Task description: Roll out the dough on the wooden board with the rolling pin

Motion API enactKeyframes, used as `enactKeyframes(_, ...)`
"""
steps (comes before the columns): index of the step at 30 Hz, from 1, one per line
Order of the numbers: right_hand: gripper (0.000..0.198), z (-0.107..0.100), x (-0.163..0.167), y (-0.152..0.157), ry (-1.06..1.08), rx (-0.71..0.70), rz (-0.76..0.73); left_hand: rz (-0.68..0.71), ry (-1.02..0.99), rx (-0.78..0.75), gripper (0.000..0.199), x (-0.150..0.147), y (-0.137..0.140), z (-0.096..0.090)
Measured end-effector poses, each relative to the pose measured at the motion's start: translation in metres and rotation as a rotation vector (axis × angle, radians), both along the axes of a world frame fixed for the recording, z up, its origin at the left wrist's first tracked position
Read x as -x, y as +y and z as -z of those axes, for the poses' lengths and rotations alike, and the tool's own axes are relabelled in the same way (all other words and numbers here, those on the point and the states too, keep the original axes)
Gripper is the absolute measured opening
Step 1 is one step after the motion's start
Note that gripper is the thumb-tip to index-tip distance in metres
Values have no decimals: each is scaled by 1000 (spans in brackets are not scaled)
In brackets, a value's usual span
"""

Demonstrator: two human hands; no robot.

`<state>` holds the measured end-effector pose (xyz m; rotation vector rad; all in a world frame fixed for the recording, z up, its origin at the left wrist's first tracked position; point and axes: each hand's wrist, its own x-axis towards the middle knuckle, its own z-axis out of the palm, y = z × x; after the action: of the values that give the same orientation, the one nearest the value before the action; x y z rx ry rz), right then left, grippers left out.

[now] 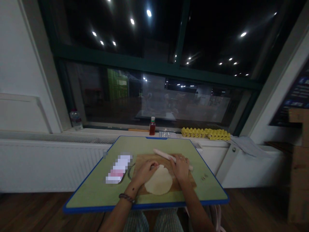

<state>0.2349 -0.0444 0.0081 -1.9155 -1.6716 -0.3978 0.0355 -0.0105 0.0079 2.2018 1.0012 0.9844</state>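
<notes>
A flat, rounded sheet of dough (159, 184) lies on a wooden cutting board (141, 158). My left hand (145, 171) is at the dough's upper left edge, thumb and fingers pinched together on it. Across the board's upper right lies a pale rolling pin (162, 154), slanting down to the right. My right hand (180, 167) rests over the pin's lower half with its fingers wrapped on it, hiding that stretch; the pin's end shows beyond the hand. Beneath the board is a green folding table (96, 193) with a blue rim.
A phone (119, 169) with a blurred screen lies left of the board, beside a dark ring-shaped handle (130, 172). On the windowsill are a red-filled bottle (152, 126), yellow egg cartons (205, 133) and a clear bottle (76, 120). A white radiator (48, 167) stands behind the table.
</notes>
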Motion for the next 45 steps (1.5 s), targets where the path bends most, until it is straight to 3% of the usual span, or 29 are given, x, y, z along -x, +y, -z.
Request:
enactKeyframes(7, 27, 2, -1, 1, -5, -8, 4, -133, -31, -47, 19, 3, 4, -1)
enactKeyframes(15, 27, 3, -1, 1, -7, -8, 10, -352, -149, -68, 22, 8, 18, 11)
enactKeyframes(33, 27, 6, -3, 3, -31, 11, 24, -156, -148, 2, 29, 7, 13, 13)
enactKeyframes(38, 25, 6, -4, 3, -23, 0, 22, -205, -144, 13, 19, 7, 17, 17)
enactKeyframes(45, 25, 5, -3, 1, 5, -32, -13, -312, -192, -9, 28, 10, 18, 10)
